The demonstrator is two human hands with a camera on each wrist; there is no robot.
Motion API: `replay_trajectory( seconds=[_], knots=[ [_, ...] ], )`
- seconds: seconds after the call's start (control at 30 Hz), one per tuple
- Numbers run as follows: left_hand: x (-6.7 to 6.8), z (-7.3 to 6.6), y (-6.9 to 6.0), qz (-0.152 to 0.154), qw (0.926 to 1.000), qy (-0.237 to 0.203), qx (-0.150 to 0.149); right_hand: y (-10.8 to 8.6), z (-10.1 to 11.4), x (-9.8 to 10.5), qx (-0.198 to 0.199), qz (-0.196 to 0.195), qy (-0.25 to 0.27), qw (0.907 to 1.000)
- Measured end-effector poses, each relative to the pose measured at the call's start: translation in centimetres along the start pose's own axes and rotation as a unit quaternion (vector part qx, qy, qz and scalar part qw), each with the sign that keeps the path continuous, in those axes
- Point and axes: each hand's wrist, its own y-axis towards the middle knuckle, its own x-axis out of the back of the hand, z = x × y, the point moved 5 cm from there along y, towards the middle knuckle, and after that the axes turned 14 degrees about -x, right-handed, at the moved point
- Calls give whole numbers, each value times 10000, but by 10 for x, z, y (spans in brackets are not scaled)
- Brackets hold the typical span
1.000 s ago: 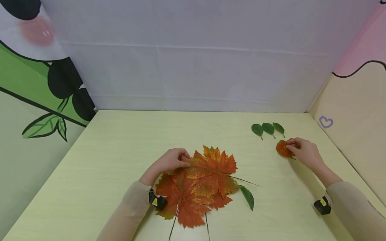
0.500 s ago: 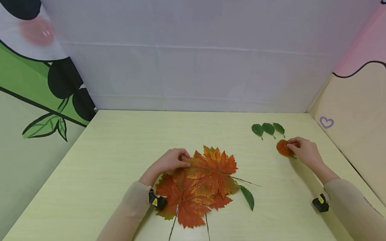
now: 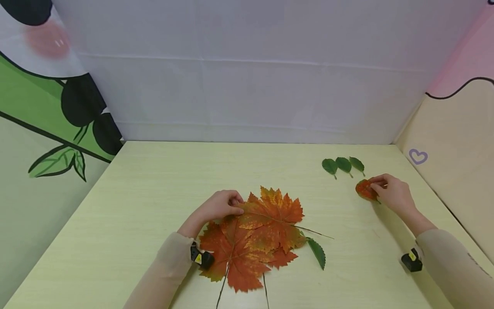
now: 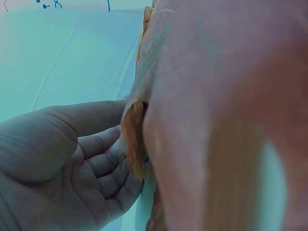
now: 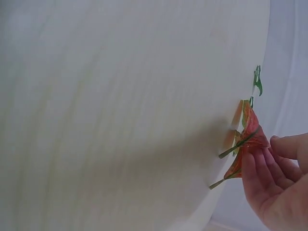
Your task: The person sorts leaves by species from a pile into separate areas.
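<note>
My left hand (image 3: 221, 205) pinches the upper left edge of a large orange maple leaf (image 3: 275, 221), which overlaps other maple leaves (image 3: 231, 253) on the table. In the left wrist view, the thumb and fingers meet at the leaf's curled edge (image 4: 134, 137). Further right, my right hand (image 3: 395, 195) pinches small rounded orange leaves (image 3: 364, 189) between thumb and fingers. Two short stems show on these orange leaves (image 5: 250, 137) in the right wrist view; how many are stacked I cannot tell.
Behind the right hand, 3 small green leaves (image 3: 343, 165) lie in a row. Another green leaf (image 3: 317, 253) pokes out from under the maple leaves. A pale wooden table (image 3: 154, 180) meets a white cloth wall (image 3: 247, 98) at the back, with printed panels on both sides.
My right hand has shifted slightly right, and the small orange leaves have moved along with it. The left hand and the maple leaves stay where they were.
</note>
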Motion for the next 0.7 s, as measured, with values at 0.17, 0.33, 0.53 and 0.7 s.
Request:
replay_trajectory(
  seconds=[0.17,0.33,0.53,0.7],
  knots=[
    [0,0,0,-7,10000,36,26,-1,0,4,-16,-43,-46,10000],
    [0,-1,1,-12,9999,60,79,-6,7,11,192,-192,-113,9996],
    [0,-1,0,-23,9999,71,131,-19,25,16,634,-255,-126,9976],
    [-1,0,0,4,10000,53,73,-34,41,15,955,-96,4,9954]
  ],
)
